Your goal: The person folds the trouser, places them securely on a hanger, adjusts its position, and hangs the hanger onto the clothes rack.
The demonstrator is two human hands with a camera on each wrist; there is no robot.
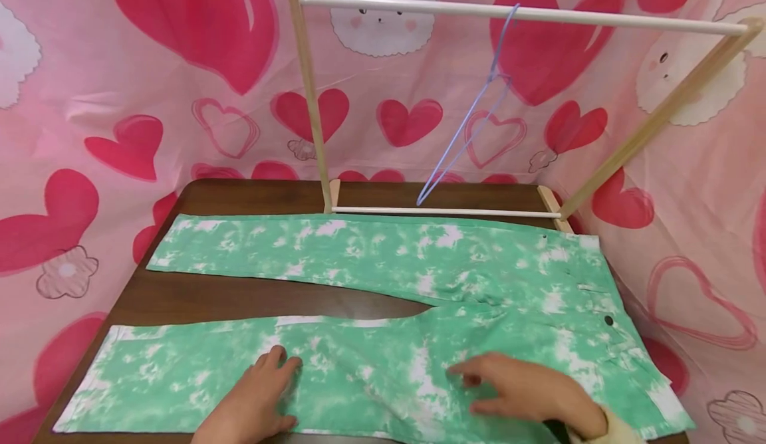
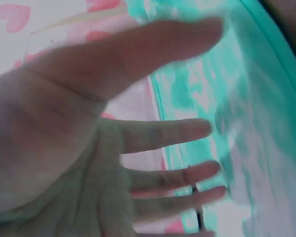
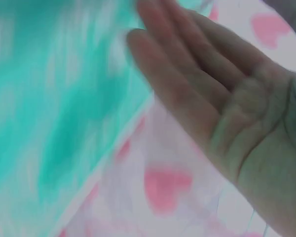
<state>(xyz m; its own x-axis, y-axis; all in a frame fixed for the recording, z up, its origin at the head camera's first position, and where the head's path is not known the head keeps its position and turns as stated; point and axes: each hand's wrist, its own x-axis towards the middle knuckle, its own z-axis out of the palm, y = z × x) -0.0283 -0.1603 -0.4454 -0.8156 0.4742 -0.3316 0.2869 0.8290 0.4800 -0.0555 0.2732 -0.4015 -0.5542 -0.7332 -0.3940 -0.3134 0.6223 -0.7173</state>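
Your left hand [image 1: 254, 394] and right hand [image 1: 517, 387] each have a wide, empty grip; uneven dragging could rumple the trousers [image 1: 371, 357].

The right hand [image 3: 244, 126], fingers straight, fronts blurred green cloth [image 3: 64, 123] and heart-printed fabric [image 3: 163, 163].

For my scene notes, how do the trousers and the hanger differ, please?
Colour: the trousers are green with white patches; the hanger is light blue.
Pose: the trousers lie spread on the table; the hanger hangs from the white top rail.
Form: the trousers are broad cloth; the hanger is a thin frame.
Both are empty: trousers unworn, hanger bare.
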